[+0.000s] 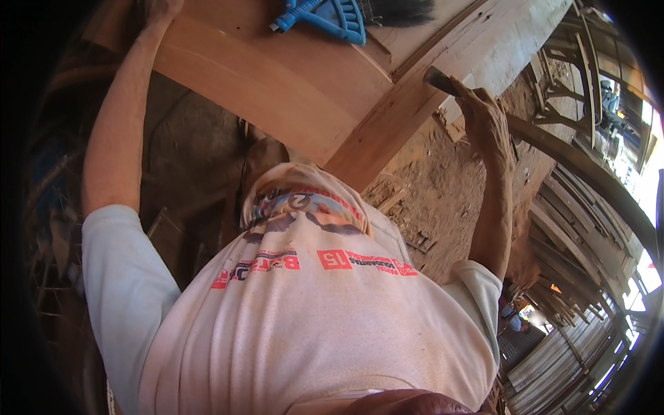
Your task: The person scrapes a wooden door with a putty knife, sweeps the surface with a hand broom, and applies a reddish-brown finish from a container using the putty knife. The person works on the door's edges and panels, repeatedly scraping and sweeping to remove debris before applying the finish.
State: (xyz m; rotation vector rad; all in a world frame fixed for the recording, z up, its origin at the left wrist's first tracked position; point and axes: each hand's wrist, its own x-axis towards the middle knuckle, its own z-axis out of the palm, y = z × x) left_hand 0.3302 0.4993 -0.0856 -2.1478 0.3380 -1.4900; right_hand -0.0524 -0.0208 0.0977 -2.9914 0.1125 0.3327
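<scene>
My right hand (pixel 482 119) is closed around a short, dark, flat-ended tool (pixel 440 81); whether it is a scraper or a chisel I cannot tell. The tool's flat end lies over a long wooden beam (pixel 387 128) that runs from near my waist to the upper right. To the left of this beam is a broad reddish-brown wooden panel (pixel 277 86). My left arm stretches to the top edge, where my left hand (pixel 163 8) is at the panel's far left, its fingers cut off from view.
A blue plastic brush head (pixel 325 19) with dark bristles rests on the panel at the top. Wood scraps (pixel 391 200) lie on the dirt floor (pixel 449 200) below. Stacked planks (pixel 574 235) and a curved timber (pixel 588 162) are on the right.
</scene>
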